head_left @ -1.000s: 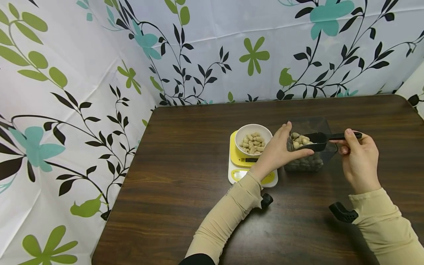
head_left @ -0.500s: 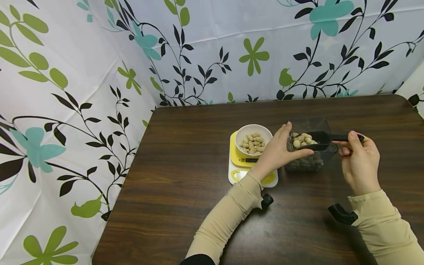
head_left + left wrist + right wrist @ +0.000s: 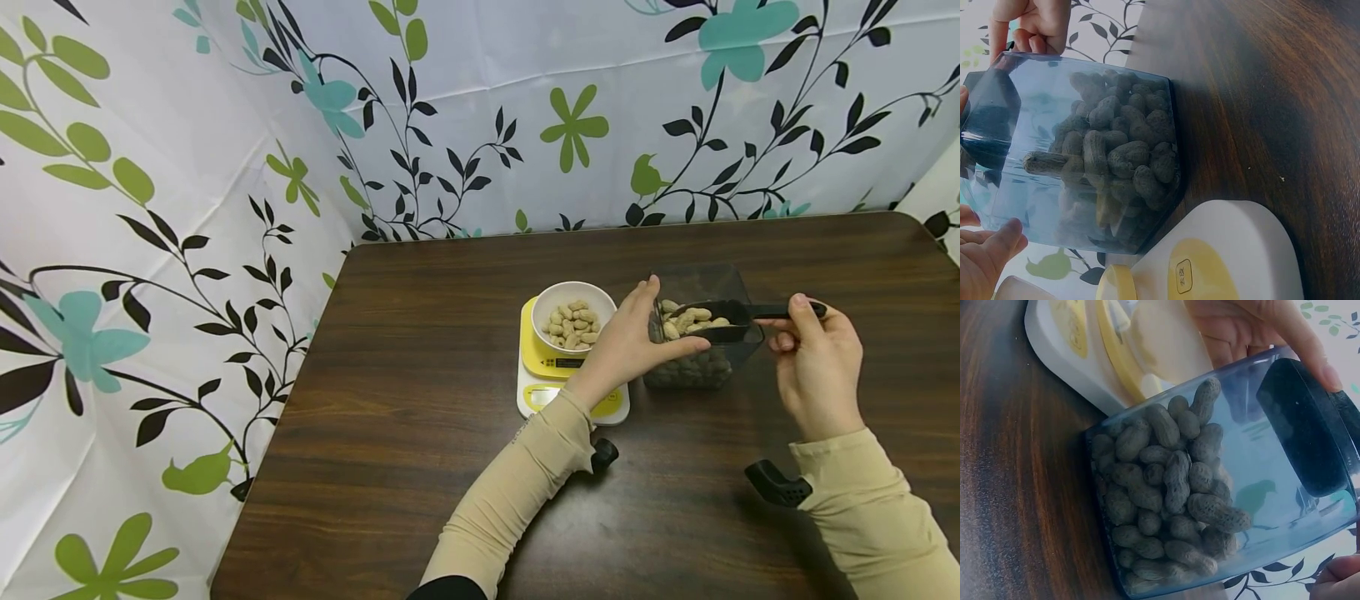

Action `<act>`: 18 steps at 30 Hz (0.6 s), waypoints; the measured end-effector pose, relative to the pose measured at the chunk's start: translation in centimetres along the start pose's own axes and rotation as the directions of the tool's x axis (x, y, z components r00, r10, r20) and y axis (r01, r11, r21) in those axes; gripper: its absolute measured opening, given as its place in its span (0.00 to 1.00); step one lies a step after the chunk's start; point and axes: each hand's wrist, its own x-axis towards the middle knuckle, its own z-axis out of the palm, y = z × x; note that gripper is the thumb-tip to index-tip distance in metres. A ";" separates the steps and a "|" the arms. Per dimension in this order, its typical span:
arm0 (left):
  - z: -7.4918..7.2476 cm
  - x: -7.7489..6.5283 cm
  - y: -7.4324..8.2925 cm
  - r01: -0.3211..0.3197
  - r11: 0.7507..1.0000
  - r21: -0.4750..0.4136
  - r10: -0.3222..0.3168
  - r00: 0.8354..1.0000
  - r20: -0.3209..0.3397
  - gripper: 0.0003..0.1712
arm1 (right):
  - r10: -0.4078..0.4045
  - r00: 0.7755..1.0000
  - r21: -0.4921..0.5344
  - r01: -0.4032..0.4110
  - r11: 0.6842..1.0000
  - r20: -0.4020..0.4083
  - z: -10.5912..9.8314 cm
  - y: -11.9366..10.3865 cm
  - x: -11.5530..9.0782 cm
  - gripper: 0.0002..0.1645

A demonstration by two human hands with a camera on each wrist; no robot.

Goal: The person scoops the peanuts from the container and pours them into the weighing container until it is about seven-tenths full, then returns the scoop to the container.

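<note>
A clear plastic container (image 3: 708, 282) of unshelled peanuts (image 3: 1175, 481) stands on the table. My left hand (image 3: 624, 337) holds its left side, with the thumb along the near rim and the fingers up the left wall. My right hand (image 3: 817, 362) pinches the handle of a black scoop (image 3: 737, 321) at the container's mouth. Peanuts lie in the scoop and stick out at its left end. Through the wall in the right wrist view, the dark scoop sits above the peanut pile. Part of the scoop's front is hidden by the left thumb in the head view.
Left of the container is a yellow and white kitchen scale (image 3: 531, 354), its display partly covered by the left wrist. On it rests a white bowl (image 3: 538, 315) with peanuts. The dark wooden table (image 3: 420, 358) meets a floral curtain (image 3: 465, 100) behind.
The scoop and right hand have shifted slightly right, and the peanuts in the scoop have spread farther back toward its handle. The left hand stays in place on the container.
</note>
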 end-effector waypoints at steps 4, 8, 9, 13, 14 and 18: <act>0.0 0.0 0.0 0.003 1.000 0.002 -0.003 1.000 -0.002 0.56 | -0.033 0.999 -0.041 0.033 0.999 0.013 0.4 0.3 0.0 0.07; 0.0 0.0 0.0 0.007 1.000 0.006 -0.007 1.000 -0.005 0.57 | -0.039 0.999 -0.041 0.040 0.998 0.016 0.6 0.4 -0.1 0.05; -0.1 0.0 0.0 0.007 1.000 0.007 -0.006 1.000 -0.006 0.57 | -0.036 0.999 -0.035 0.037 0.999 0.017 0.6 0.4 -0.1 0.04; -0.1 0.0 0.0 0.003 1.000 0.006 -0.002 1.000 -0.007 0.57 | -0.020 1.000 0.000 0.020 1.000 0.023 0.5 0.4 0.0 0.05; -0.1 0.0 0.0 0.001 1.000 0.008 -0.001 1.000 -0.008 0.57 | -0.014 1.000 0.009 0.013 1.000 0.019 0.5 0.4 0.0 0.06; -0.2 -0.1 0.0 -0.004 1.000 0.005 0.004 1.000 -0.004 0.57 | 0.025 1.000 0.047 -0.025 0.999 0.009 0.1 0.2 0.0 0.07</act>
